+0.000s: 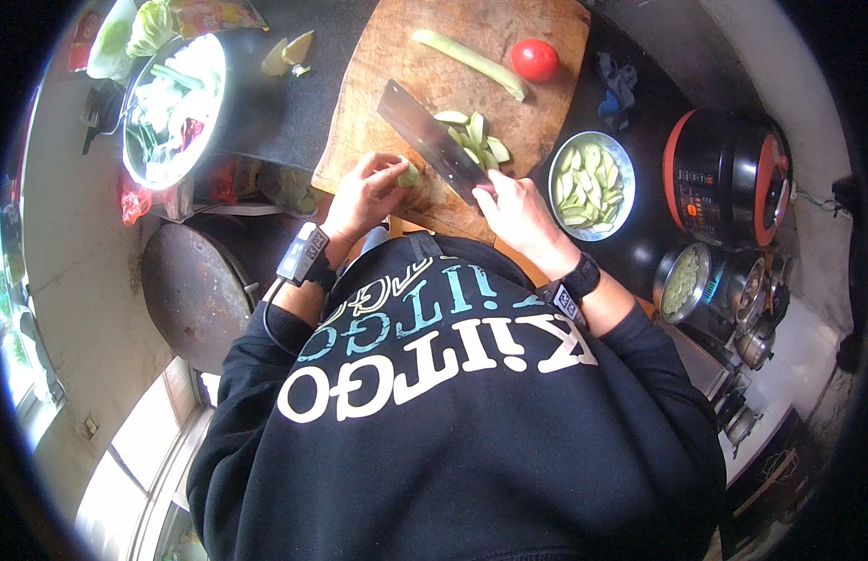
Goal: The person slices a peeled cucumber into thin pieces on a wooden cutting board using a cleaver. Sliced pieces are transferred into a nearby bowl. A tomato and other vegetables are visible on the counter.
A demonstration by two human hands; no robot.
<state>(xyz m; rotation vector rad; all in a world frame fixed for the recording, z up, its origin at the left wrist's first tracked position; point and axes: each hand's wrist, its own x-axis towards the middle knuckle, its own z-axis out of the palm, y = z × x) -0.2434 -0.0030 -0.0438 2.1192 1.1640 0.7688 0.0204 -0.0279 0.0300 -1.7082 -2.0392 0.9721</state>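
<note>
My right hand (516,210) grips a cleaver (434,144), its broad dark blade angled up and left over the wooden cutting board (378,63). Between the fingers of my left hand (369,193) is a short piece of pale green vegetable (409,173), at the board's near left. Just beyond the blade lies a small heap of green slices (478,137). Farther up the board rest a long peeled green strip or stalk (469,62) and a red tomato (535,60). The cleaver's handle is mostly hidden by my right hand.
Right of the board stands a bowl of green slices (591,186), with a black and red electric cooker (725,181) beyond it. A metal bowl of chopped pieces (685,282) sits nearer. A basin of vegetables (173,112) is at left, above a large round dark lid (195,298).
</note>
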